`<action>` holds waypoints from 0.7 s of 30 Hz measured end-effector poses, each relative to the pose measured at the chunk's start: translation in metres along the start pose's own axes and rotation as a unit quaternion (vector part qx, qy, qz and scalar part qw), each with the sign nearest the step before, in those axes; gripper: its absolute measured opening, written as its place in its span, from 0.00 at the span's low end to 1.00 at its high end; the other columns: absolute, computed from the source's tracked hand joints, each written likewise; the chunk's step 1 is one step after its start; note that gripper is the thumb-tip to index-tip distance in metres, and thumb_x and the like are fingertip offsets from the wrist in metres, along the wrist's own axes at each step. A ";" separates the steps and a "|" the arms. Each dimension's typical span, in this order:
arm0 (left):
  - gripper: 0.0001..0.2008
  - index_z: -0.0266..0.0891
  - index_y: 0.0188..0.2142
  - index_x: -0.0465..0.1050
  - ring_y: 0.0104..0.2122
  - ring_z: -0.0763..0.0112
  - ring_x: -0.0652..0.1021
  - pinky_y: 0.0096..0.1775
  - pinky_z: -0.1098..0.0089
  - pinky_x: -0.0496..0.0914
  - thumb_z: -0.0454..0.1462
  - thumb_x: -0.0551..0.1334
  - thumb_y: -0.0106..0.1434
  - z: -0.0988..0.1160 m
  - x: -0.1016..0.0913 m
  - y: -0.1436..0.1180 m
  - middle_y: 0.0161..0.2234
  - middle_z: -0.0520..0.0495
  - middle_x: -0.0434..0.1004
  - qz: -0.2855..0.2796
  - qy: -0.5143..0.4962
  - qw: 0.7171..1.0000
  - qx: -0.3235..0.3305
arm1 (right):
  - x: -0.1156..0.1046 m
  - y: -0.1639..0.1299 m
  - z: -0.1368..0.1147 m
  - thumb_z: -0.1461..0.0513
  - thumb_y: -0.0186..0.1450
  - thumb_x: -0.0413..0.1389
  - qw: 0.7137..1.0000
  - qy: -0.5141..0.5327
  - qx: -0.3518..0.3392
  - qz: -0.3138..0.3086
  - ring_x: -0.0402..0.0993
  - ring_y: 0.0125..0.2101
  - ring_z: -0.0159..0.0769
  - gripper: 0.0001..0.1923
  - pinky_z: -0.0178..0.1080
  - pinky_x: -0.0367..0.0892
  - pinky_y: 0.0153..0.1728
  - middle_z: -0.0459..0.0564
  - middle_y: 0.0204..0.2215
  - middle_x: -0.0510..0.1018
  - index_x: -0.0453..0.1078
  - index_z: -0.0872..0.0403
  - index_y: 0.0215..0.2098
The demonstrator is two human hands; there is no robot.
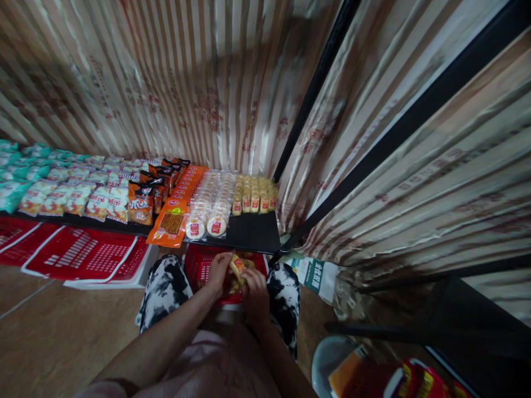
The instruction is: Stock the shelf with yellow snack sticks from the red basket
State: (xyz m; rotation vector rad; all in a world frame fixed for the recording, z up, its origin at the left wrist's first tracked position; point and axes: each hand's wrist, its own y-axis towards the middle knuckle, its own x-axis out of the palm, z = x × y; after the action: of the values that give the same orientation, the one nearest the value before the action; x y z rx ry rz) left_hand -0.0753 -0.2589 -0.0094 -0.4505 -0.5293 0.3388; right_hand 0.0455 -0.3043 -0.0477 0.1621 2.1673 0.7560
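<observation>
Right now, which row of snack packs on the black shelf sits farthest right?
The small yellow packs, next to the curtain. The round white packs and the orange packs lie to their left.

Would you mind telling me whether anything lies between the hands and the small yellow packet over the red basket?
Nothing visible does: the left hand and right hand both already touch the yellow snack packet above the red basket.

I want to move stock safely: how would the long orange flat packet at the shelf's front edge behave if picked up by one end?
The long orange flat packet would probably droop, being thin and long. Its glossy film looks slippery. It already overhangs the black shelf, so a push could likely tip it off.
</observation>
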 end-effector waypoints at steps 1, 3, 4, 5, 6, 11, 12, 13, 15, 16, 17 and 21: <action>0.15 0.36 0.28 0.68 0.22 0.77 0.71 0.26 0.75 0.64 0.41 0.68 0.43 0.000 0.000 0.000 0.23 0.53 0.71 -0.002 0.002 1.000 -0.001 | 0.000 0.000 0.000 0.68 0.62 0.44 1.000 -0.001 -0.002 0.000 0.66 0.45 0.38 0.13 0.48 0.64 0.47 0.51 0.40 0.74 0.67 0.52 0.39; 0.15 0.35 0.29 0.69 0.23 0.77 0.72 0.27 0.74 0.65 0.41 0.67 0.43 0.001 -0.001 0.001 0.23 0.53 0.72 -0.007 0.004 1.000 -0.003 | 0.000 -0.001 0.001 0.67 0.62 0.44 1.000 0.000 -0.003 0.003 0.66 0.45 0.39 0.13 0.49 0.64 0.47 0.51 0.40 0.74 0.67 0.52 0.40; 0.15 0.35 0.30 0.70 0.23 0.76 0.72 0.27 0.74 0.65 0.40 0.67 0.43 0.001 -0.001 0.001 0.23 0.52 0.72 -0.009 0.006 1.000 -0.005 | 0.000 -0.002 0.001 0.67 0.62 0.44 1.000 0.001 -0.001 0.003 0.66 0.45 0.39 0.13 0.49 0.64 0.47 0.51 0.40 0.74 0.67 0.52 0.40; 0.15 0.35 0.30 0.71 0.23 0.76 0.72 0.27 0.74 0.65 0.40 0.67 0.43 0.001 -0.001 0.001 0.23 0.52 0.72 -0.012 0.007 1.000 -0.007 | 0.000 -0.002 0.001 0.67 0.62 0.44 1.000 0.001 0.001 0.003 0.66 0.45 0.39 0.13 0.49 0.64 0.47 0.51 0.40 0.74 0.67 0.51 0.40; 0.15 0.34 0.31 0.71 0.23 0.76 0.72 0.27 0.74 0.65 0.40 0.67 0.43 0.001 -0.001 0.002 0.24 0.51 0.72 -0.016 0.006 1.000 -0.009 | 0.000 -0.002 0.001 0.68 0.62 0.44 1.000 0.002 0.003 0.002 0.66 0.45 0.39 0.13 0.49 0.64 0.47 0.51 0.40 0.73 0.67 0.51 0.40; 0.14 0.33 0.31 0.72 0.24 0.76 0.72 0.27 0.75 0.65 0.38 0.66 0.44 0.003 -0.002 0.001 0.25 0.50 0.73 -0.037 -0.006 0.999 -0.008 | 0.000 -0.002 0.000 0.67 0.62 0.45 1.000 -0.004 0.019 0.007 0.64 0.46 0.39 0.11 0.49 0.62 0.47 0.52 0.42 0.71 0.67 0.52 0.38; 0.14 0.33 0.32 0.72 0.25 0.76 0.72 0.27 0.75 0.65 0.37 0.65 0.44 0.004 -0.003 0.001 0.26 0.50 0.73 -0.041 -0.005 0.999 -0.007 | 0.000 -0.002 0.001 0.67 0.63 0.45 1.000 -0.007 0.021 0.010 0.63 0.46 0.39 0.10 0.49 0.62 0.48 0.52 0.42 0.71 0.67 0.52 0.38; 0.14 0.33 0.32 0.72 0.25 0.76 0.72 0.27 0.75 0.66 0.37 0.65 0.44 0.005 -0.003 0.000 0.26 0.49 0.74 -0.044 -0.003 0.999 -0.007 | 0.001 -0.002 0.002 0.67 0.63 0.45 1.000 -0.009 0.023 0.012 0.63 0.47 0.39 0.10 0.49 0.62 0.48 0.52 0.43 0.70 0.67 0.52 0.38; 0.13 0.33 0.33 0.72 0.27 0.75 0.73 0.28 0.75 0.67 0.35 0.65 0.46 0.007 -0.005 -0.002 0.28 0.48 0.74 -0.045 0.002 0.999 -0.013 | 0.001 -0.002 0.004 0.67 0.63 0.45 0.999 -0.014 0.026 0.018 0.62 0.48 0.40 0.11 0.50 0.61 0.48 0.52 0.45 0.69 0.68 0.53 0.38; 0.13 0.34 0.34 0.72 0.28 0.74 0.74 0.29 0.74 0.67 0.34 0.64 0.46 0.008 -0.005 -0.003 0.29 0.48 0.74 -0.045 0.002 0.999 -0.018 | 0.001 -0.001 0.005 0.67 0.63 0.44 0.999 -0.017 0.029 0.022 0.61 0.48 0.40 0.12 0.51 0.61 0.48 0.53 0.45 0.69 0.68 0.53 0.38; 0.12 0.34 0.34 0.72 0.29 0.74 0.74 0.29 0.74 0.68 0.33 0.64 0.47 0.009 -0.006 -0.004 0.30 0.47 0.75 -0.045 0.002 0.999 -0.023 | 0.001 0.000 0.006 0.67 0.63 0.44 0.999 -0.021 0.033 0.026 0.61 0.48 0.40 0.12 0.51 0.61 0.48 0.53 0.45 0.69 0.68 0.53 0.38; 0.11 0.36 0.35 0.71 0.32 0.71 0.76 0.33 0.72 0.71 0.30 0.62 0.49 0.010 -0.008 -0.009 0.34 0.46 0.75 -0.060 -0.004 0.998 -0.034 | -0.003 0.007 0.009 0.67 0.63 0.44 0.998 -0.033 0.042 0.033 0.62 0.48 0.41 0.13 0.50 0.62 0.47 0.53 0.46 0.69 0.70 0.53 0.38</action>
State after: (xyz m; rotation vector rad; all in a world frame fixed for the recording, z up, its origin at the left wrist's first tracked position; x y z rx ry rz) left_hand -0.0857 -0.2662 -0.0004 -0.4816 -0.5749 0.2070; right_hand 0.0531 -0.2960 -0.0461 0.2996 2.1410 0.6875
